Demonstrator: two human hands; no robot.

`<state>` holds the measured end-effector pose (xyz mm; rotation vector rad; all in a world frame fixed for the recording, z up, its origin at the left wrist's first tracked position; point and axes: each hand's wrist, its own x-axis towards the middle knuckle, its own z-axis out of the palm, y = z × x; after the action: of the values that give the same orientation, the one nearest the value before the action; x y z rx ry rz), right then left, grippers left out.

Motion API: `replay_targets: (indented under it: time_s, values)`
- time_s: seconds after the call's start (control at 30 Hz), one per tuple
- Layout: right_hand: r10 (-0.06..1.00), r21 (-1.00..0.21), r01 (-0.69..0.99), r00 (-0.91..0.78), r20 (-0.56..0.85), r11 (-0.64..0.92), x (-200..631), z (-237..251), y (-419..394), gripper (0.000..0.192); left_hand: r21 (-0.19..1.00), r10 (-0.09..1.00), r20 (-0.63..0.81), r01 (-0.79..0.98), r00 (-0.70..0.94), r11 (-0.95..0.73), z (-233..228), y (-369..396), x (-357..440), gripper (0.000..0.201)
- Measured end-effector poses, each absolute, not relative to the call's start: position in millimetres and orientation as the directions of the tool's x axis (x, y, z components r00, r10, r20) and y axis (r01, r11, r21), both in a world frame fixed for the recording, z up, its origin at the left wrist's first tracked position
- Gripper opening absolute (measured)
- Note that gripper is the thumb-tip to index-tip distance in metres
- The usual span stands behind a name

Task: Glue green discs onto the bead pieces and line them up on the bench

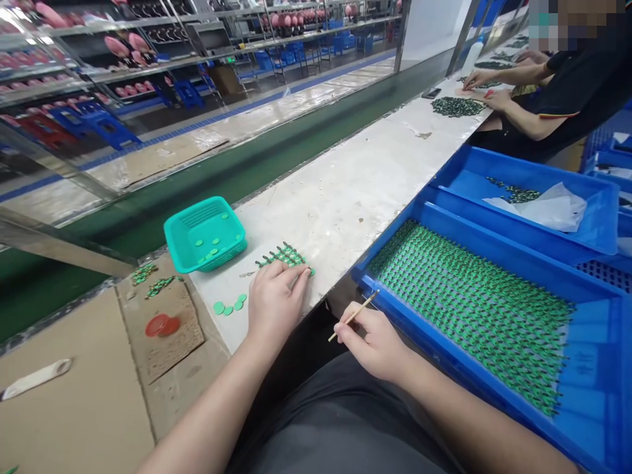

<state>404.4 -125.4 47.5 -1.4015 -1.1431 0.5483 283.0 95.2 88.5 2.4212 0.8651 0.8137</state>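
Note:
My left hand (277,289) rests on the white worktop, its fingertips pinched on a small green piece (313,271). Partly hidden behind that hand is a cluster of small green pieces with dark stems (284,255), set in rows. Between thumb and fingers, my right hand (370,336) holds a thin wooden stick (353,317) with a darker tip, just off the table edge. Several flat green discs (228,310) lie left of my left hand. A teal basket (205,263) beyond them holds more discs.
A blue tray (494,247) at right holds many green pieces in rows; another blue tray (454,178) stands behind it. On cardboard at left lie a red lid-like dish (162,325) and a white-handled tool (37,378). A co-worker (567,99) sits farther along the table by dark pieces (457,106).

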Motion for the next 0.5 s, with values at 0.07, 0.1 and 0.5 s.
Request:
replay_targets:
  time_s: [0.07, 0.1, 0.5]
  values:
    - [0.870, -0.935, 0.317, 0.401, 0.287, 0.162, 405, 49, -126, 0.024, 0.631, 0.708, 0.329, 0.413, 0.625, -0.657, 96, 89, 273, 0.040]
    - [0.874, -0.934, 0.319, 0.392, 0.285, 0.162, 405, 51, -127, 0.023, 0.666, 0.719, 0.295, 0.405, 0.629, -0.627, 101, 84, 265, 0.043]
    - [0.958, -0.904, 0.343, 0.038, 0.286, 0.256, 353, 85, -108, 0.025, 0.976, 0.796, -0.150, 0.218, 0.587, 0.023, 134, 3, 169, 0.067]
